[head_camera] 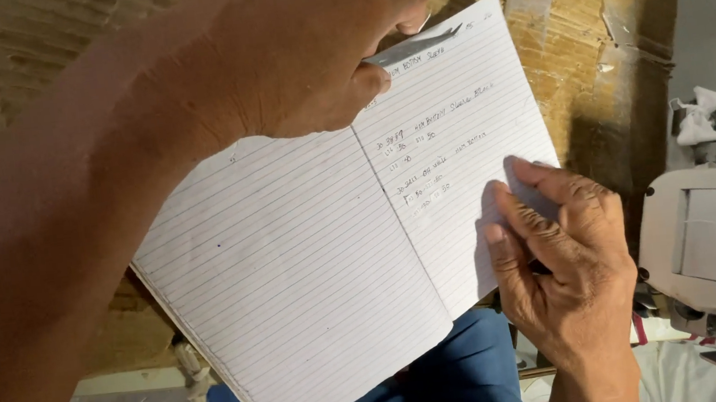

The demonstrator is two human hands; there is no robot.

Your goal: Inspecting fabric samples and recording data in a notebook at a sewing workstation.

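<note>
Lined notebook (pixel 313 277) is lying open over the lap, dead centre. Left hand (pixel 298 56) at 12 o'clock is pinching a pen (pixel 413 47); right hand (pixel 558 251) at 4 is clamping the page edge so it's staying flat.

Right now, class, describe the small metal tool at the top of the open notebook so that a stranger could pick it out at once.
Start at the open lined white notebook held over the person's lap. Follow its centre fold up to the top edge, where the left hand covers the page. The thin grey metal tool sticks out from between that hand's fingers, pointing right across the written page; it is the only shiny, pointed thing against the paper.
</note>
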